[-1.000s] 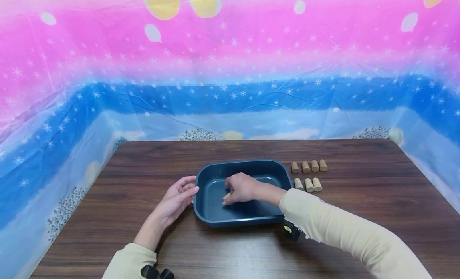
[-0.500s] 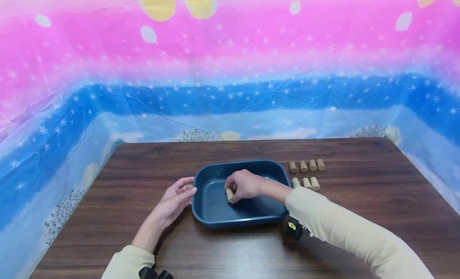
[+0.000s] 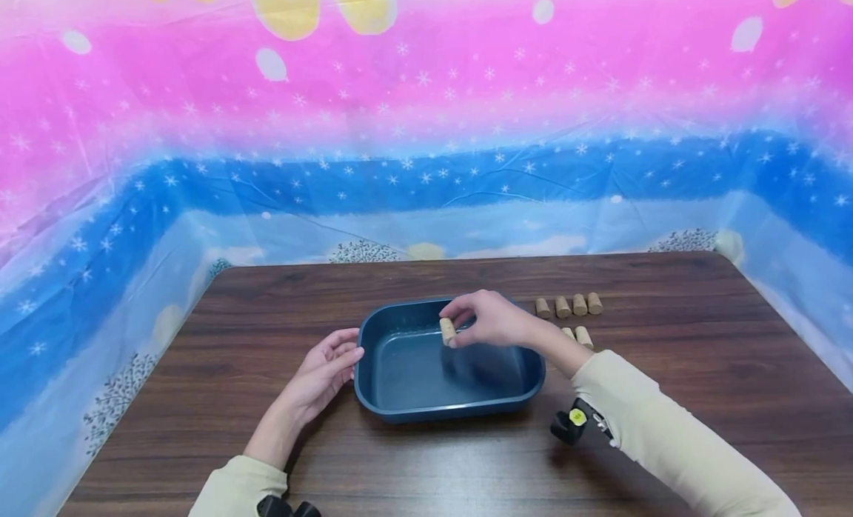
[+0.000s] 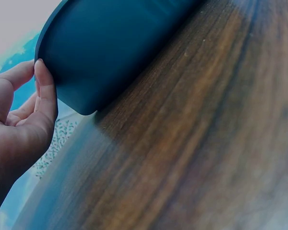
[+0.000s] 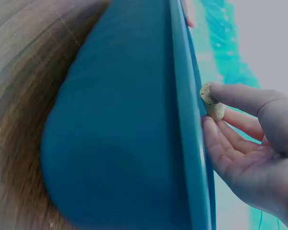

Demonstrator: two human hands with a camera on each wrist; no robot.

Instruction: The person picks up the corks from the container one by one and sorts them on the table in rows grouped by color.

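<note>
Between thumb and fingers, my right hand (image 3: 496,321) pinches a small tan cork (image 3: 447,332), raised over the dark blue basin (image 3: 400,412). In the right wrist view the cork (image 5: 212,101) shows just beyond the basin's rim (image 5: 189,124), gripped at its ends. My left hand (image 3: 326,369) rests against the basin's left end, its fingertips touching the rim. From the left wrist view, the thumb and a finger of the left hand (image 4: 29,110) meet the outer edge of the basin wall (image 4: 96,57).
Several corks (image 3: 580,304) stand in a back row right of the basin. In front of them are more corks (image 3: 583,337), partly covered by my right forearm. The brown wooden table (image 3: 413,465) ends at a printed cloth backdrop (image 3: 466,176).
My right hand has lifted the cork from the basin floor and moved it up and to the right. The left hand has stayed at the basin's left end.
</note>
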